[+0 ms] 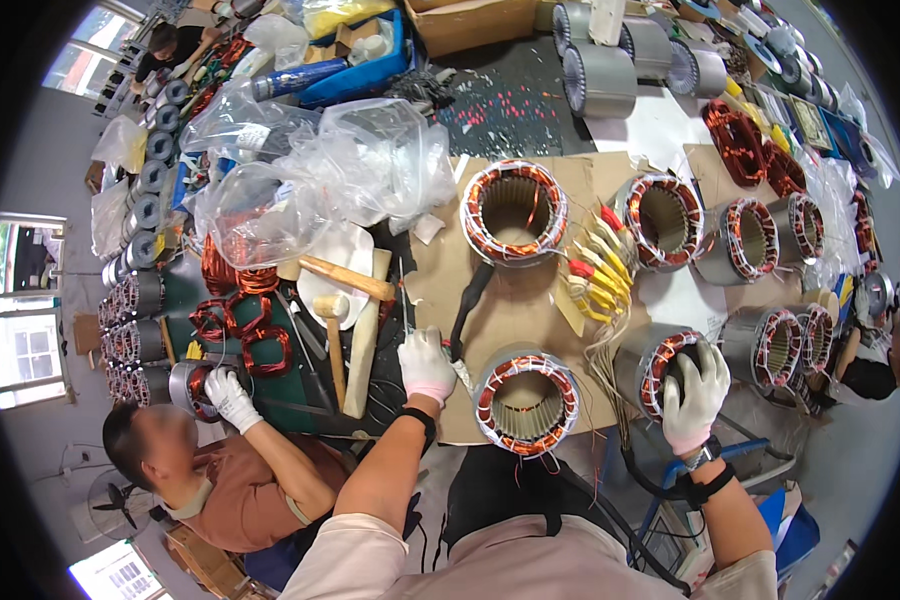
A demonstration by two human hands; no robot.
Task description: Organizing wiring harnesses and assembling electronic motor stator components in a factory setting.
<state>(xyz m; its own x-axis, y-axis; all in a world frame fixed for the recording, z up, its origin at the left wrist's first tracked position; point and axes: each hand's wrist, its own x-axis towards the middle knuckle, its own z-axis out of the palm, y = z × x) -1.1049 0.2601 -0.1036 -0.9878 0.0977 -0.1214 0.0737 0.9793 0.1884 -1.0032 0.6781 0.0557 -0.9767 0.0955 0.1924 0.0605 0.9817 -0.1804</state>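
My left hand (427, 368), in a white glove, is closed at the left edge of the cardboard. A thin rod (404, 295) runs up from its fingers; its lower end is hidden. My right hand (697, 400), gloved too, grips the rim of a motor stator (642, 366) lying on its side, thumb and fingers partly over its bore. In front of me, between my hands, another stator (526, 404) shows its copper windings laced with white cord. A similar stator (515, 214) stands farther back. Yellow and red sleeved leads (602, 268) lie bundled between the stators.
Beside my left hand lie mallets (346, 278), a wooden bar (367, 350) and a black sleeve (470, 305). Clear plastic bags (320, 165) are heaped behind. More stators (750, 240) line the right. A co-worker (235, 470) handles a stator (192, 388) at the left.
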